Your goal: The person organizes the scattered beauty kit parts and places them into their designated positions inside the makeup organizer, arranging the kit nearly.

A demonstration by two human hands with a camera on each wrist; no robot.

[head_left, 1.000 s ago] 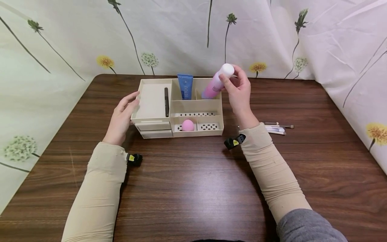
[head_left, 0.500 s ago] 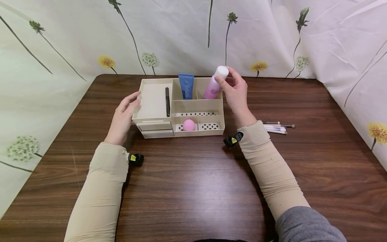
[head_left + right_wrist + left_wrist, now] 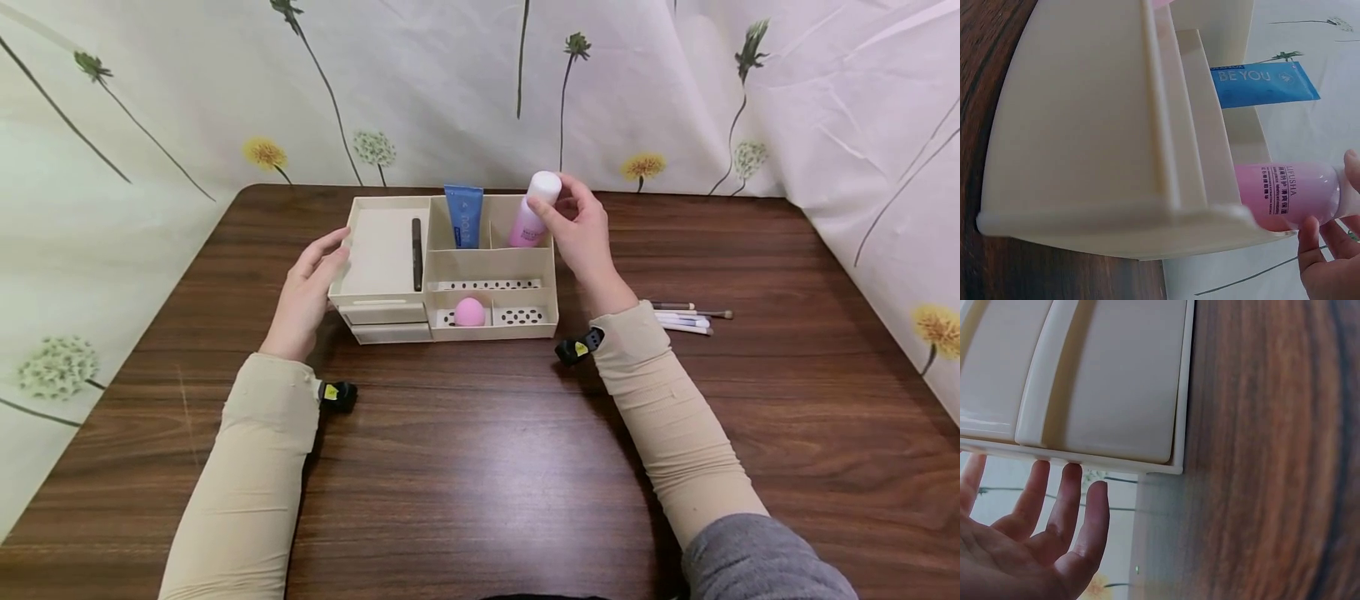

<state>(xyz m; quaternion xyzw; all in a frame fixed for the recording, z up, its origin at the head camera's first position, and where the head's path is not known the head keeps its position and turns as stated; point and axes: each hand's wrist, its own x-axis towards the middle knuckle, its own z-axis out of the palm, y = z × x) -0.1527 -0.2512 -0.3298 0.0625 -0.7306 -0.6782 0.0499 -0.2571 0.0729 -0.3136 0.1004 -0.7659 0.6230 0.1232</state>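
Note:
A cream desktop organizer [image 3: 491,332] with two drawers stands toward the back of the table. My right hand [image 3: 588,237] grips a pink spray bottle [image 3: 528,227] near its white cap; the bottle's lower part sits inside the back right compartment. In the right wrist view the bottle [image 3: 1294,195] shows printed lettering, with fingers and thumb around its cap end. My left hand [image 3: 303,287] rests its fingertips against the organizer's left side; in the left wrist view those fingers [image 3: 1071,494] are extended to the wall. A blue tube [image 3: 465,218] stands in the compartment beside the bottle.
A black pen [image 3: 417,254] lies on the organizer's top left tray. In a front compartment sits a pink makeup sponge [image 3: 470,312]. Several makeup brushes [image 3: 684,320] lie on the table [image 3: 480,467] right of the organizer. A flowered cloth [image 3: 450,83] hangs behind.
The bottle in my right hand has gone from leaning right to more upright and has sunk lower into the back right compartment. My left hand stays at the organizer's side.

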